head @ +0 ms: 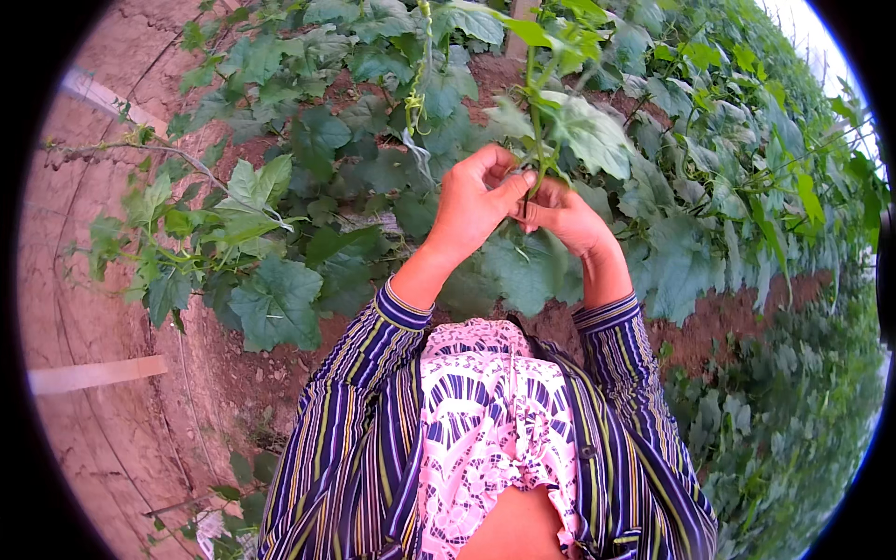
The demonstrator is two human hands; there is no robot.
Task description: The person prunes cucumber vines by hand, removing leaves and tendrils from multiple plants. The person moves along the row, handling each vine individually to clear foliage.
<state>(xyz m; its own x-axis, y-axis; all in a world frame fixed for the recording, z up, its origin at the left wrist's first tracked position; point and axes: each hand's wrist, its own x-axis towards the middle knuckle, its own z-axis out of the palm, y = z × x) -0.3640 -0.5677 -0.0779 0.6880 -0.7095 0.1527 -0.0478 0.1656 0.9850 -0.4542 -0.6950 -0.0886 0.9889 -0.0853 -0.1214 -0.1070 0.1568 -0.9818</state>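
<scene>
A green climbing vine stem rises between my hands, with broad lobed leaves around it. My left hand pinches it from the left, thumb and bent fingers meeting at the stem. From the right, my right hand closes on the same stem slightly lower, its thumb pointing left towards my left fingertips. A short dark strand shows below the thumbs; whether it is stem or cord I cannot tell. Part of my right fingers is hidden behind the stem and leaves. One large pale-green leaf hangs just above my right hand.
Left of my hands hangs a pale twine with curled tendrils above it. A leafy side vine reaches left towards an earthen wall with wires and pale slats. Dense foliage runs along the right, over bare soil.
</scene>
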